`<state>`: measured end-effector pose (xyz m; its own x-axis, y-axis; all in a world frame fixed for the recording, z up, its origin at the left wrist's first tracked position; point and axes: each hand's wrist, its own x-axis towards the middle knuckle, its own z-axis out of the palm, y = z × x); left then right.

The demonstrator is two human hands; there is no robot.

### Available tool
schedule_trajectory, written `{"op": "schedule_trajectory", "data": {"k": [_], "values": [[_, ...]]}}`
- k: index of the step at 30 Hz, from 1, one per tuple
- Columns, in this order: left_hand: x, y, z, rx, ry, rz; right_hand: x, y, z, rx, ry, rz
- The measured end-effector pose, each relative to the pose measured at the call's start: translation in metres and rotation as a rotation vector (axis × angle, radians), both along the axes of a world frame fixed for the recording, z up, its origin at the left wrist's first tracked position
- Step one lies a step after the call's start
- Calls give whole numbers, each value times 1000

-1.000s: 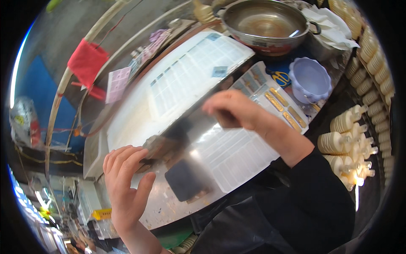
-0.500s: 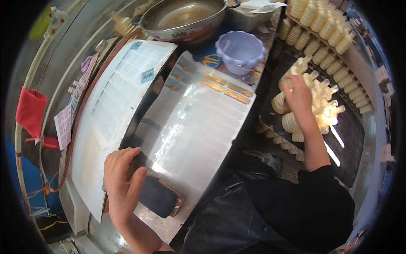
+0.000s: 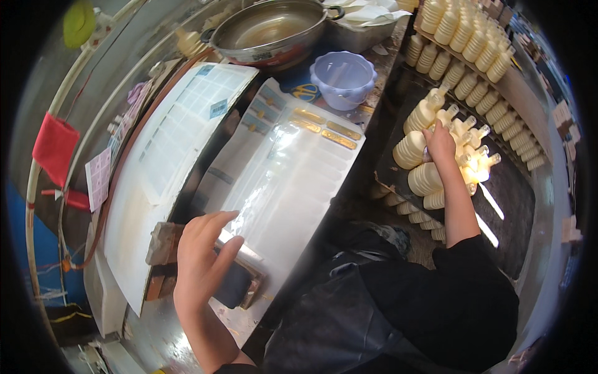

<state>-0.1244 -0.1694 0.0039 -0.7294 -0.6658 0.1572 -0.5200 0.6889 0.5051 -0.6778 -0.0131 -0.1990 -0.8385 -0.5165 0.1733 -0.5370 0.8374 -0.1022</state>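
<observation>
My left hand (image 3: 205,262) hovers over the near-left part of the worktable, thumb and fingers apart, with nothing in it. Beside and partly below it is a dark block-like pad (image 3: 235,285) with a wooden edge. A glossy translucent label sheet (image 3: 293,206) lies ahead of that hand, with gold labels (image 3: 339,138) left at its far right end. To the right, my right hand (image 3: 441,144) is closed around the neck of a cream ribbed bottle, mostly hidden by the fingers. Other cream ribbed bottles (image 3: 408,149) stand and crowd around it on a dark board (image 3: 514,215).
A lavender bowl (image 3: 344,81) stands behind the sheet, near yellow-handled scissors (image 3: 305,92). Farther back sits a wide metal pan (image 3: 271,34). White label sheets (image 3: 180,131) lean at left. Rows of ribbed bottles (image 3: 479,37) fill boards at the far right.
The view has shifted slightly. My right hand has moved a little nearer and lower among the bottles, and my left hand has moved right, over the dark pad's edge.
</observation>
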Motion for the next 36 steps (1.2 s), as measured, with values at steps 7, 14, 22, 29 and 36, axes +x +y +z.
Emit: {"op": "schedule_trajectory", "data": {"k": [7, 14, 22, 29, 36], "values": [[3, 14, -23, 61, 59, 27, -1, -9, -2, -48, -42, 235], [-24, 24, -44, 48, 119, -76, 104, -12, 166, -142, -153, 604], [-51, 59, -67, 201, 476, -6, 259, -103, 283, -304, -458, 1530], [58, 59, -98, 750, 1071, 620, 348, -218, 207, -349, -967, 1289], [120, 45, -122, 832, 1337, 793, 143, -328, 130, -338, -300, 970]]}}
